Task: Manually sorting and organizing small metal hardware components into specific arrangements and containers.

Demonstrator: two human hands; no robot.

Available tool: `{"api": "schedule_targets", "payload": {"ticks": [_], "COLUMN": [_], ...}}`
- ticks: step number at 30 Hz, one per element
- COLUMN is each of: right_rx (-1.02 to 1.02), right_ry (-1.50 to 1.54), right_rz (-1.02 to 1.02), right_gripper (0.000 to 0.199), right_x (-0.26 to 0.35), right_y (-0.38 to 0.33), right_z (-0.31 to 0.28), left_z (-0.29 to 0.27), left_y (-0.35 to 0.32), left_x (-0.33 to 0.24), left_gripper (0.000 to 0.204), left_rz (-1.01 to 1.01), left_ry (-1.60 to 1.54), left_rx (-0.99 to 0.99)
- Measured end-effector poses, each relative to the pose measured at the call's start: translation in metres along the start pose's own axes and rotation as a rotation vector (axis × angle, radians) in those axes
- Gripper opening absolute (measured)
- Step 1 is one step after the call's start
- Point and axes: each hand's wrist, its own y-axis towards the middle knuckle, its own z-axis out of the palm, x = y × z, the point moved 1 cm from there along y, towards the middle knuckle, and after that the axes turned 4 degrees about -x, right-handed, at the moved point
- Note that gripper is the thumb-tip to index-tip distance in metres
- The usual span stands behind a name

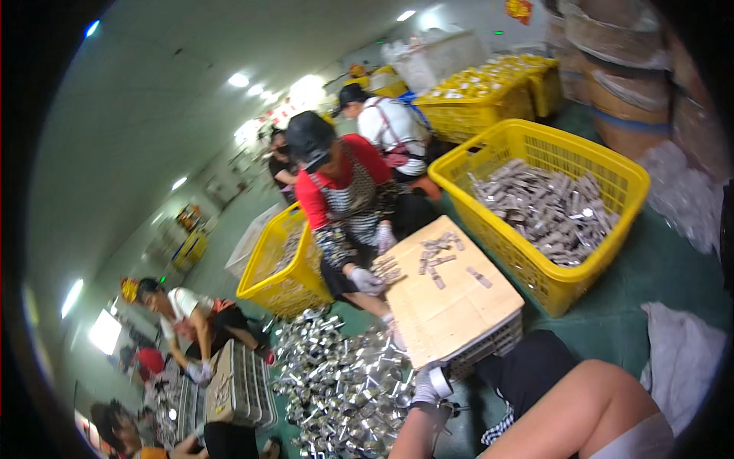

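My left hand (425, 392), in a pale glove, closes around a shiny metal cup-shaped piece (440, 380) at the near corner of a cardboard-topped crate (451, 306). Beside it on the floor lies a large pile of similar shiny metal pieces (336, 382), many with thin stems. Several flat metal strips (479, 276) lie on the cardboard. My right arm (566, 409) is bent at the lower right; its hand is outside the picture.
Across the crate, a co-worker in red (344, 183) handles strips with gloved hands. A yellow basket (566, 287) full of metal strips stands at right, another yellow basket (256, 284) at left. More co-workers sit behind and at lower left. A pale cloth (684, 367) lies at right.
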Motion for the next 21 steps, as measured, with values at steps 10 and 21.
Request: {"api": "schedule_targets", "payload": {"ticks": [10, 21], "right_rx": [0.287, 0.390], "right_ry": [0.244, 0.311], "right_rz": [0.333, 0.315], "right_gripper": [0.017, 0.022], "right_x": [0.004, 0.003], "right_y": [0.005, 0.015], "right_z": [0.000, -0.013], "left_z": [0.010, 0.014], "left_y": [-0.012, -0.046], "left_x": [-0.013, -0.019], "left_gripper": [0.022, 0.011], "left_rz": [-0.004, 0.034], "left_ry": [-0.116, -0.094], "left_rx": [0.103, 0.046]}}
